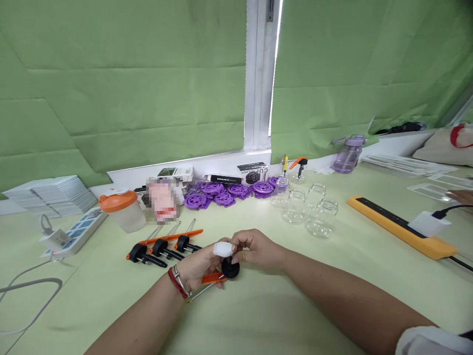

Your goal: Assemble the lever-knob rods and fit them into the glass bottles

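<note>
Low in the middle, my left hand (197,268) is closed round a pump head with an orange lever (213,279), a round black cap (230,268) and a thin metal rod (202,293). A white wrapping (223,249) seems to cover its thumb. My right hand (253,248) pinches the black part just above the cap; its fingertips partly hide that spot. Left of my hands, similar black pump heads (160,247) lie in a row, their metal rods propped over an orange lever (172,237).
Several transparent glass bottles (293,208) stand right of centre. Purple plastic pieces (224,198) lie heaped before boxes (253,172). An orange-lidded cup (125,212) and a white power strip (84,229) are left; an orange power strip (402,228) and another person's hand (461,196) are right.
</note>
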### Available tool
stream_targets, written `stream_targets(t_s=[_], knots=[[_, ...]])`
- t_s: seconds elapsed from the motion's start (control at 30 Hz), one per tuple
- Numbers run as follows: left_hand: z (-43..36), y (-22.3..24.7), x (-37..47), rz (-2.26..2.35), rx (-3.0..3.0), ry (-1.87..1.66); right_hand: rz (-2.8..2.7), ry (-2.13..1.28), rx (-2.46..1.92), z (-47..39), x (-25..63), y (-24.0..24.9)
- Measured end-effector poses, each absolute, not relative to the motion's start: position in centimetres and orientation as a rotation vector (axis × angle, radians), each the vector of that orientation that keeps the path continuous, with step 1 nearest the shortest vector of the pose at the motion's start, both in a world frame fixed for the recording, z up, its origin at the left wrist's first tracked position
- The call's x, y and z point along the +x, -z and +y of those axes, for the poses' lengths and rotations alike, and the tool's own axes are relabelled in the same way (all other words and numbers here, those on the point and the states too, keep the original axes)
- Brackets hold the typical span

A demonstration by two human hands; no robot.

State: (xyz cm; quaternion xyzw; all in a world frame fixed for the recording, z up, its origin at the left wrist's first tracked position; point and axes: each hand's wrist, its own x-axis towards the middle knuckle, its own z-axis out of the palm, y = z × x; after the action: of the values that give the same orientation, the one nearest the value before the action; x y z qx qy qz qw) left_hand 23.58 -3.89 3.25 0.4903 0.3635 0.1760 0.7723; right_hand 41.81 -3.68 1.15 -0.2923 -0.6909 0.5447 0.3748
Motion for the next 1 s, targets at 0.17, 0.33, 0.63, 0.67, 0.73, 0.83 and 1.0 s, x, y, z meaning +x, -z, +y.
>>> stream_targets(t_s=[0.17, 0.33, 0.63, 0.67, 0.73, 0.83, 1.0], knots=[[-3.88, -3.2, 23.53, 0.775, 1.063, -0.387, -1.724, -1.433, -0.728, -3.66, 41.77, -0.86], [-3.87, -3.15, 23.46, 0.771, 1.06, -0.383, -1.69, -1.444, -0.713, -3.64, 41.79, -0.5], [-3.86, -3.32, 23.64, 0.786, 1.041, -0.386, -1.74, -1.362, -0.719, -3.65, 41.72, -0.61], [-3.86, -3.3, 23.62, 0.785, 1.04, -0.39, -1.759, -1.329, -0.713, -3.63, 41.73, -0.64], [-3.85, -3.23, 23.55, 0.78, 1.04, -0.396, -1.785, -1.279, -0.703, -3.61, 41.74, -0.68], [-3.78, -3.09, 23.44, 0.766, 1.042, -0.385, -1.767, -1.292, -0.706, -3.68, 41.75, -0.62], [-3.77, -3.15, 23.47, 0.764, 1.046, -0.384, -1.735, -1.323, -0.712, -3.86, 41.77, -0.42]])
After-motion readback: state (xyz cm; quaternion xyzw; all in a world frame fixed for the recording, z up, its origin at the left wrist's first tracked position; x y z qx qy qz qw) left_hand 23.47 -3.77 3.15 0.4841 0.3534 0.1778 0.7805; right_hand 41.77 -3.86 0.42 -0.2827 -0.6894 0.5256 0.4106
